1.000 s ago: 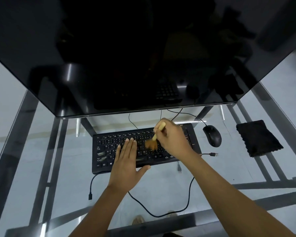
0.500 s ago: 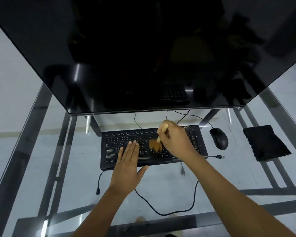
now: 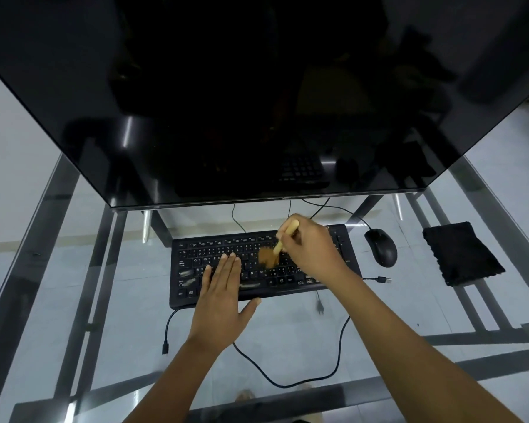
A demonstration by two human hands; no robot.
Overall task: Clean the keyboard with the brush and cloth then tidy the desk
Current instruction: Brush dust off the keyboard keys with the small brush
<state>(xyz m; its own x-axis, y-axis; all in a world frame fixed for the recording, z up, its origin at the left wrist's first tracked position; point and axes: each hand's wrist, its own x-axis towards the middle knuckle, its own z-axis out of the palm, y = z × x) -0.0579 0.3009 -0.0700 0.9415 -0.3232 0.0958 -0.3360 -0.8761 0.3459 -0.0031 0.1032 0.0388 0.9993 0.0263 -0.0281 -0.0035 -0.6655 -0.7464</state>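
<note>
A black keyboard (image 3: 196, 254) lies on the glass desk (image 3: 74, 315) below a big dark monitor. My left hand (image 3: 223, 300) rests flat on the keyboard's left half and front edge, fingers together, thumb out. My right hand (image 3: 312, 248) grips a small brush (image 3: 283, 239) with a pale wooden handle; its brown bristles press on the keys at the keyboard's middle. A black cloth (image 3: 460, 253) lies flat on the desk at the far right, apart from both hands.
The monitor (image 3: 257, 102) overhangs the desk's far half. A black mouse (image 3: 382, 247) sits between keyboard and cloth. Loose cables (image 3: 287, 383) and a USB plug (image 3: 384, 280) trail across the glass in front. The metal frame shows through the glass.
The brush has stayed on the middle keys, shifting only slightly. My head has moved, so the whole scene sits further right and lower. The left hand stays flat on the keyboard.
</note>
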